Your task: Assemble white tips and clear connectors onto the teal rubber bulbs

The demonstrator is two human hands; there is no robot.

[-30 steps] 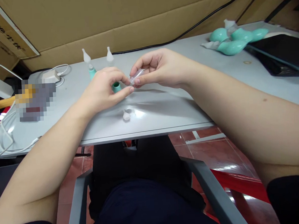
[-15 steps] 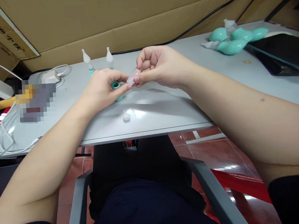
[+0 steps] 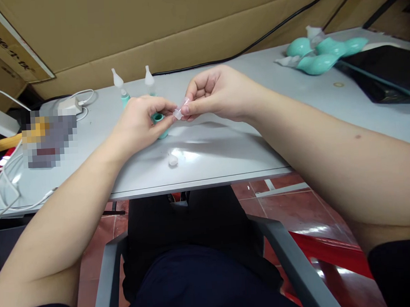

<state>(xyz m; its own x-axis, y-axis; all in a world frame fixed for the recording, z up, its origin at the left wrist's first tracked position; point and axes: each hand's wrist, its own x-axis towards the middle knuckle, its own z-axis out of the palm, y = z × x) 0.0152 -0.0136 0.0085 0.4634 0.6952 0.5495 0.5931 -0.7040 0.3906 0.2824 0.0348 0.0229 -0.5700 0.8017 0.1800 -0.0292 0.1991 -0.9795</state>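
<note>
Between my two hands is a small clear plastic tube piece (image 3: 178, 112), held tilted above the table. My right hand (image 3: 219, 93) pinches it between thumb and fingers, its other fingers curled. My left hand (image 3: 137, 118) has its thumb and index fingertips closed on the piece's lower left end. A teal bulb-like part with a round open mouth (image 3: 159, 118) shows between the left thumb and index finger; the hand partly hides it, and I cannot tell whether it is gripped. Nearer the table edge lies a loose white tip (image 3: 173, 159).
Behind my left hand stand two pieces with white pointed tips (image 3: 117, 79) (image 3: 149, 77) on teal bases. Several teal bulbs (image 3: 320, 64) lie at the back right beside a dark tablet-like device (image 3: 386, 70). A white charger (image 3: 70, 105) and cables are on the left. Cardboard (image 3: 171, 31) walls the back.
The clear piece has tilted and shifted slightly left and down in my fingers. My right fingers have turned a little; the left hand stays almost in place.
</note>
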